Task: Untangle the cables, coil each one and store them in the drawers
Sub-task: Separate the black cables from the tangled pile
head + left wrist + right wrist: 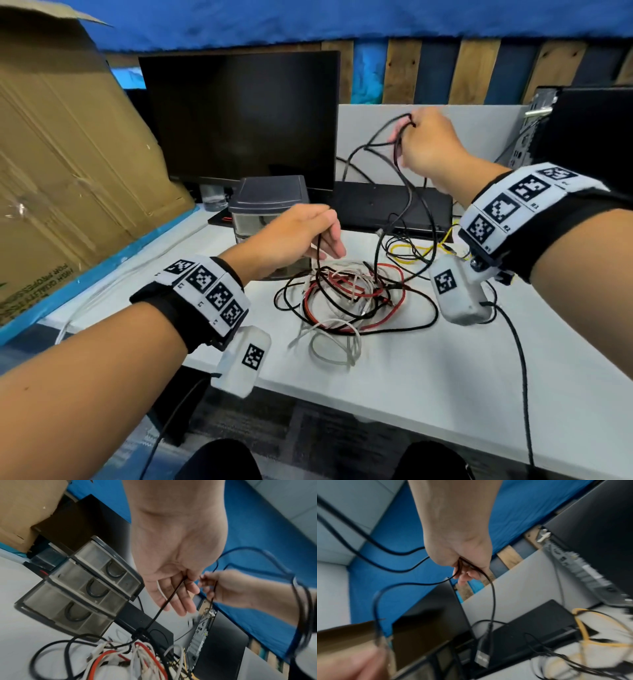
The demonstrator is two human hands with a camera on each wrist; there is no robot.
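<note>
Black cable (pixel 407 202) pinched in right hand (pixel 430 145) and left hand (pixel 294 236), above tangle (pixel 346 294). Mirrored carton (pixel 68 144) print partly legible: "HIGH QUALITY".

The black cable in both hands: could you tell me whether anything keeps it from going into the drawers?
Yes. The black cable still runs down into the tangled pile, and all three drawers look closed.

A white surface (pixel 428 370) fills the middle. At 12 o'clock a dark monitor (pixel 239 116) stands before a wall of wooden slats (pixel 474 72) draped with blue cloth (pixel 308 20). Brown cardboard (pixel 61 154) leans at 9 o'clock; a black computer case (pixel 589 130) sits at 2 o'clock. Dark floor (pixel 308 431) lies at 6 o'clock.
</note>
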